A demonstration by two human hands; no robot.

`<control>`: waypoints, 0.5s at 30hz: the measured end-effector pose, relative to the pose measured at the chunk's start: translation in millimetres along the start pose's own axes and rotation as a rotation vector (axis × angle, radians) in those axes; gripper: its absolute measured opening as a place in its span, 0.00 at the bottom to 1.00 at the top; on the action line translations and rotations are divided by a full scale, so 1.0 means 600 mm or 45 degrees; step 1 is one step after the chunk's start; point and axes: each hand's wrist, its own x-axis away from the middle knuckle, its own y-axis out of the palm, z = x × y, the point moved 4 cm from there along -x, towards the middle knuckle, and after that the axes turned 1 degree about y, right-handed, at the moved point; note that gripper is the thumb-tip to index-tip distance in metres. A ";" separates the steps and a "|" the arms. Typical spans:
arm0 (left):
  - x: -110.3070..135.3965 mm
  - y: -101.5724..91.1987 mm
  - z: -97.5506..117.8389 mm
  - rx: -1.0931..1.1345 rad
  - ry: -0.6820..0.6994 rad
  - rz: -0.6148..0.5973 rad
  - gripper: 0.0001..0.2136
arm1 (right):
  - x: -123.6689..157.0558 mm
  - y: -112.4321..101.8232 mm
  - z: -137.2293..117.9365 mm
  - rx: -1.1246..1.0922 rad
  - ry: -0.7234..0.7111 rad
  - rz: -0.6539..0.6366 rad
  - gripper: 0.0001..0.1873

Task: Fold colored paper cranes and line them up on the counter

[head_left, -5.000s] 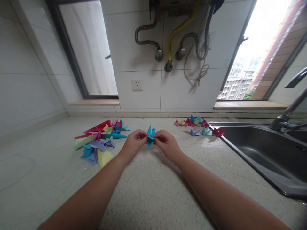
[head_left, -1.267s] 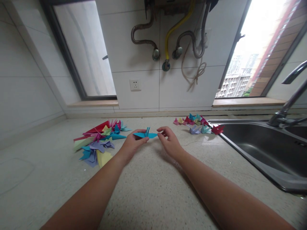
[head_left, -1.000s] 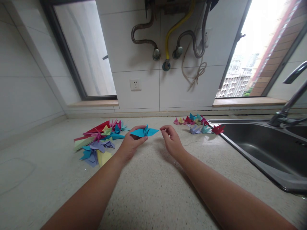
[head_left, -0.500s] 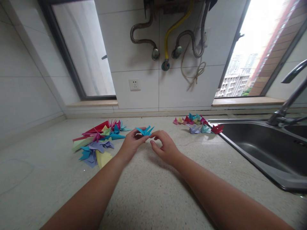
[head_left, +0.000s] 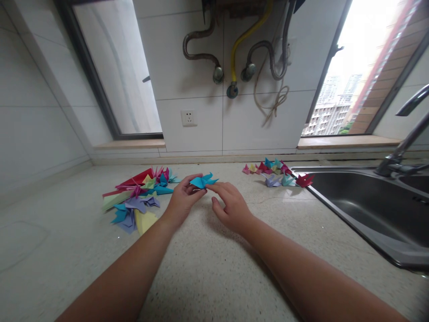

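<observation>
A bright blue origami crane (head_left: 203, 181) is held between the thumb and fingers of my left hand (head_left: 183, 199), just above the counter. Its wings look spread out sideways. My right hand (head_left: 232, 205) reaches in from the other side, its fingers stretched and the fingertips touching the crane's right underside. The right thumb stands apart from those fingers. To the left of my hands lies a loose pile of folded paper pieces (head_left: 136, 205) in several colours. On the right, finished-looking paper cranes (head_left: 273, 180) stand in rows beside the sink.
A steel sink (head_left: 365, 210) with a faucet (head_left: 390, 163) takes up the right side of the speckled counter (head_left: 208, 277). Behind it rises a tiled wall with a socket (head_left: 189, 118), pipes (head_left: 233, 58) and a hanging cord (head_left: 275, 105). Windows flank the wall.
The blue crane has turned and tilted in my left hand, so its wing shows broader. My right fingers have straightened and moved slightly left under the crane.
</observation>
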 end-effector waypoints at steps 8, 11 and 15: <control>-0.004 -0.004 -0.001 0.200 -0.017 0.058 0.22 | -0.006 -0.014 -0.007 0.086 -0.090 0.069 0.26; -0.003 -0.003 0.002 0.263 -0.053 0.071 0.22 | -0.005 -0.014 -0.012 0.092 -0.155 0.035 0.29; -0.005 -0.005 0.000 0.386 -0.058 0.115 0.18 | -0.004 -0.013 -0.013 0.093 -0.187 0.028 0.30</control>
